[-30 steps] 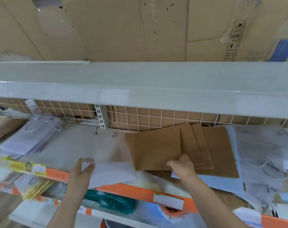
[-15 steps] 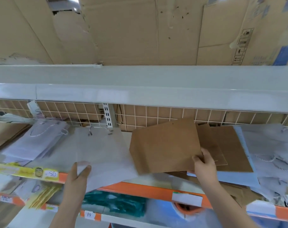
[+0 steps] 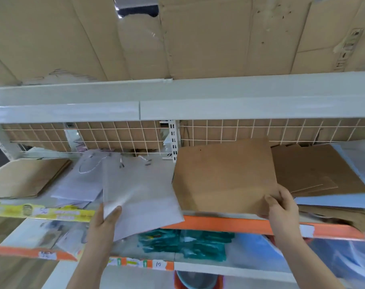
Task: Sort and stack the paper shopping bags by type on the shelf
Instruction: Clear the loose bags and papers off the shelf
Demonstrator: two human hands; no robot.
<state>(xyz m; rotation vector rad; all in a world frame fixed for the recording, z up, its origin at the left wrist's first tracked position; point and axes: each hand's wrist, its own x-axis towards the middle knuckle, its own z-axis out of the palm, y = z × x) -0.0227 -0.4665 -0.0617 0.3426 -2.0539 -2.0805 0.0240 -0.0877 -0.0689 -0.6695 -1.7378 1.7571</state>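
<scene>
My right hand (image 3: 281, 207) grips the lower right corner of a flat brown paper bag (image 3: 223, 176), lifted off the shelf (image 3: 229, 223) and tilted. My left hand (image 3: 106, 222) pinches the lower left corner of a large white paper bag (image 3: 140, 190) that overhangs the shelf's orange front edge. Further brown bags (image 3: 319, 170) lie stacked to the right on pale blue bags (image 3: 331, 202). White bags with cord handles (image 3: 83, 180) lie left of centre. Another brown stack (image 3: 27, 178) sits at far left.
A white wire grid (image 3: 261, 130) backs the shelf, with a slotted upright (image 3: 173, 138) in the middle. A grey shelf beam (image 3: 177, 109) hangs low overhead, with cardboard above. The lower shelf holds green bags (image 3: 183, 243) and other stock.
My right hand has lifted the top brown bag off the right stack and carried it left toward the centre. My left hand keeps its hold on the white bag. The camera moved closer.
</scene>
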